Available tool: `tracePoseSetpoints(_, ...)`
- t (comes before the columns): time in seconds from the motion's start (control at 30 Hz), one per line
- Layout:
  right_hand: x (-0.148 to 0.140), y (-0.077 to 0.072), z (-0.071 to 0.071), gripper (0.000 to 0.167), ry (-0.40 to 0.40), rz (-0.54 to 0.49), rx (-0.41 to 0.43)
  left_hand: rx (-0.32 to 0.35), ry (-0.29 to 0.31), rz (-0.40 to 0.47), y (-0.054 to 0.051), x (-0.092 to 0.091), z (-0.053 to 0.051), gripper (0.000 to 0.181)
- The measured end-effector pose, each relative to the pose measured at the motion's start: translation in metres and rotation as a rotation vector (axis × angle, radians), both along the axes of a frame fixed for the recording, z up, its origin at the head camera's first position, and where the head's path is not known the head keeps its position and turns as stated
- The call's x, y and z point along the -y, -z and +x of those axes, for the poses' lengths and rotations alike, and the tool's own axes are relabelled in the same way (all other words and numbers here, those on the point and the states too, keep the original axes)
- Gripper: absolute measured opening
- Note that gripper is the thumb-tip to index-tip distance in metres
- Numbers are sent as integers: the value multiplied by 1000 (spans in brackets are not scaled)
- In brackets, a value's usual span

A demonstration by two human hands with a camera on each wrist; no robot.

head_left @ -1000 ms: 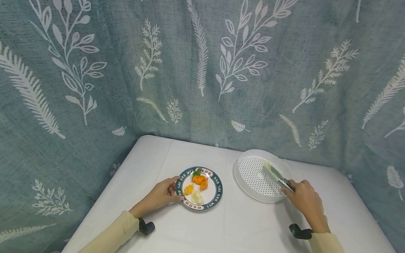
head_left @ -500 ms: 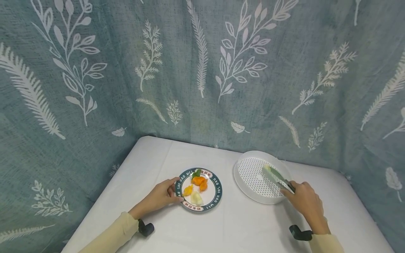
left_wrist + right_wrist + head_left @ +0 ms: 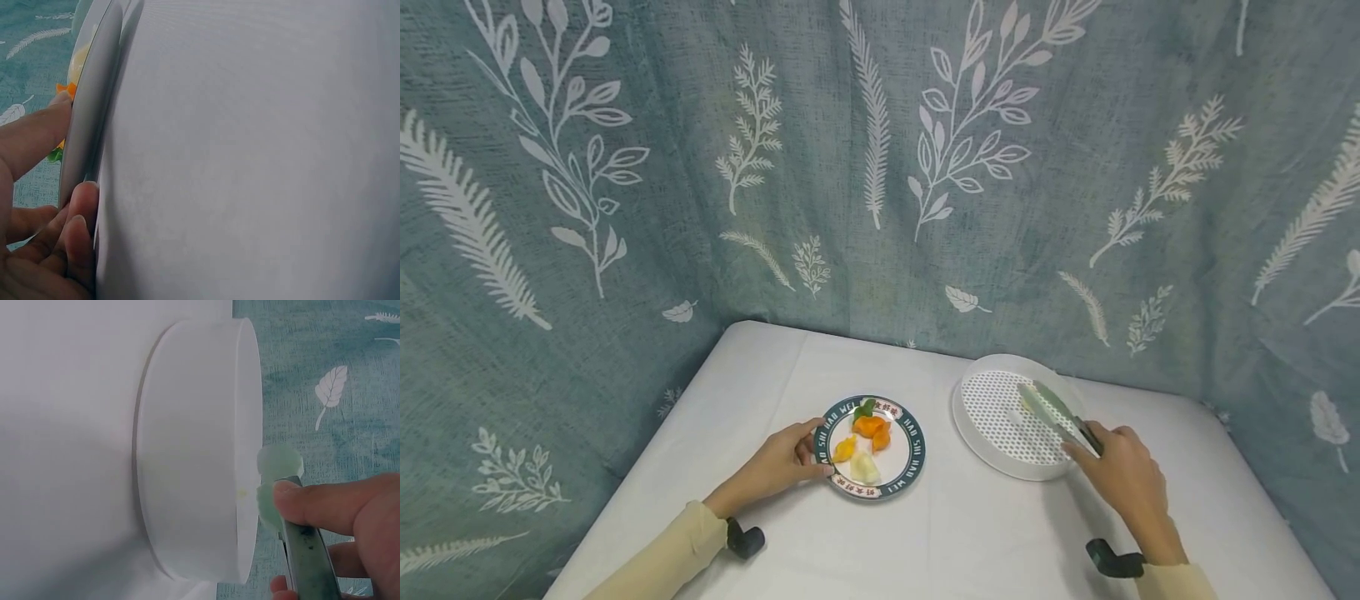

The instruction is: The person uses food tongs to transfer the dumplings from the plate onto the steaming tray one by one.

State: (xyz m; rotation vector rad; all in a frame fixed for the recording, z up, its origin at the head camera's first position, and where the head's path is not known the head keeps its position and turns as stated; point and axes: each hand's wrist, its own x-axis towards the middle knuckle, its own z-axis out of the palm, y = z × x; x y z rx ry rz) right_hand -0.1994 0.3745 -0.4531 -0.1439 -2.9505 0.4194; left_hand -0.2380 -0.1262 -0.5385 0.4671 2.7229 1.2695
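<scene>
My left hand (image 3: 775,460) pinches the left rim of a round plate (image 3: 917,454) with a dark green lettered border. In the left wrist view the thumb (image 3: 37,134) lies on the plate's upper side, and curled fingers are at its edge. On the plate sit orange dumpling-shaped pieces (image 3: 870,427), a yellow one (image 3: 845,450), a pale one (image 3: 865,469) and a green one (image 3: 864,409). My right hand (image 3: 1124,473) grips tongs (image 3: 307,547) with pale green tips, spread apart over a white round steamer basket (image 3: 979,440). A small pale yellow piece (image 3: 1026,405) shows by the tips, partly hidden.
A white cloth (image 3: 895,550) covers the table. Behind it and at the left hangs a teal curtain (image 3: 850,275) with a white leaf pattern. Black wrist-worn devices (image 3: 745,540) stick out at both wrists.
The tongs' tips, earlier close together around the pale yellow piece, have spread apart, and the piece now appears lower between them at the basket floor. The left hand and the plate stay put.
</scene>
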Motion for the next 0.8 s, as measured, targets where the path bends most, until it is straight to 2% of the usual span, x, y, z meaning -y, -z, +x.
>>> tracePoseSetpoints(0.33, 28, -1, 9, 65, -101, 10, -124, 27, 39, 36, 1, 3, -2, 87)
tracePoseSetpoints(0.8, 62, 1, 17, 63, -208, -76, -195, 38, 24, 33, -2, 0, 0, 87)
